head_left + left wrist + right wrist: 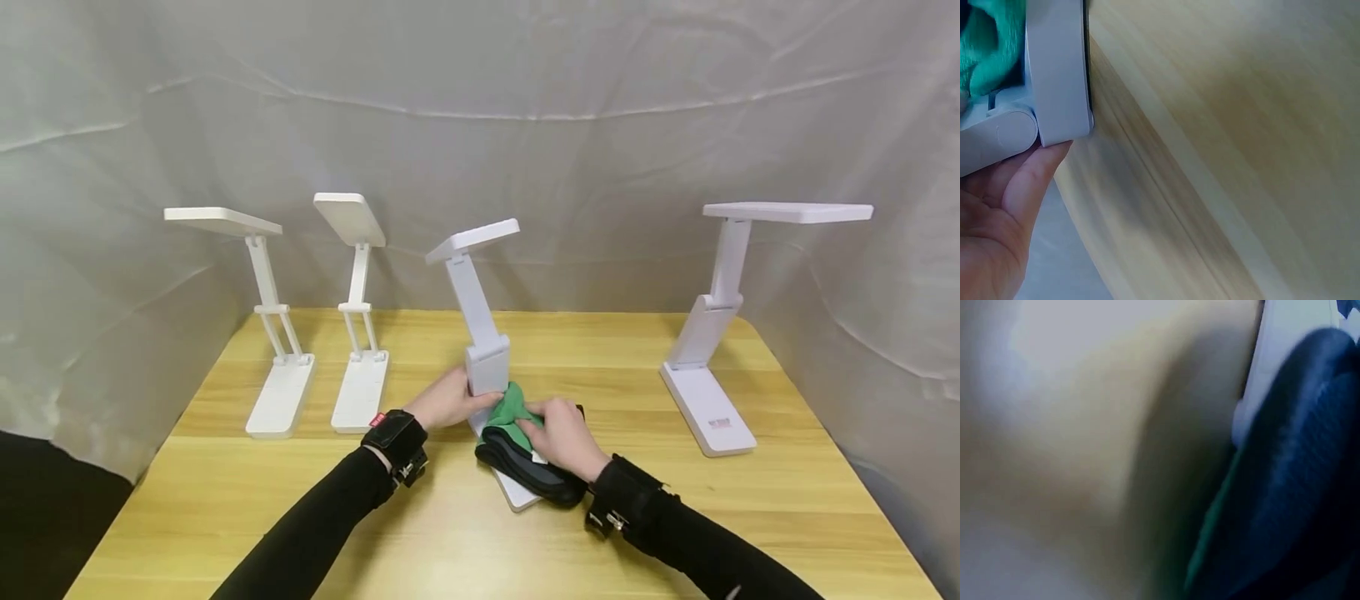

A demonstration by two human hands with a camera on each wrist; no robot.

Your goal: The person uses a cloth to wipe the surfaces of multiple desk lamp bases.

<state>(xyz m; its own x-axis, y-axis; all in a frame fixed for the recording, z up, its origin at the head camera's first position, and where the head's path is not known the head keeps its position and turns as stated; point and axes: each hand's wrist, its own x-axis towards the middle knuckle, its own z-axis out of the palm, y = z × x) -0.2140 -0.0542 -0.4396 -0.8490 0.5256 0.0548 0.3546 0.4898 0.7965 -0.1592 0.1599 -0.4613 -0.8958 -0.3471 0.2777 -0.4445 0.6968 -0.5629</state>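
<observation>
A white folding desk lamp (474, 304) stands at the middle of the table, its head tilted. My left hand (442, 402) grips it low, where its arm meets the base, and in the left wrist view the thumb lies against the hinge (1016, 132). A green cloth (510, 408) with a thick black-and-grey edge (528, 467) lies over the lamp's base (519, 497). My right hand (564, 437) holds this cloth bunched against the base. In the right wrist view the dark edge (1300, 469) fills the right side, and that hand's fingers are hidden.
Two white lamps, one far left (281, 396) and one beside it (362, 390), stand unfolded. Another white lamp (708, 408), with a small label on its base, stands at the right. Grey fabric (525, 150) hangs behind and beside the wooden table (262, 500).
</observation>
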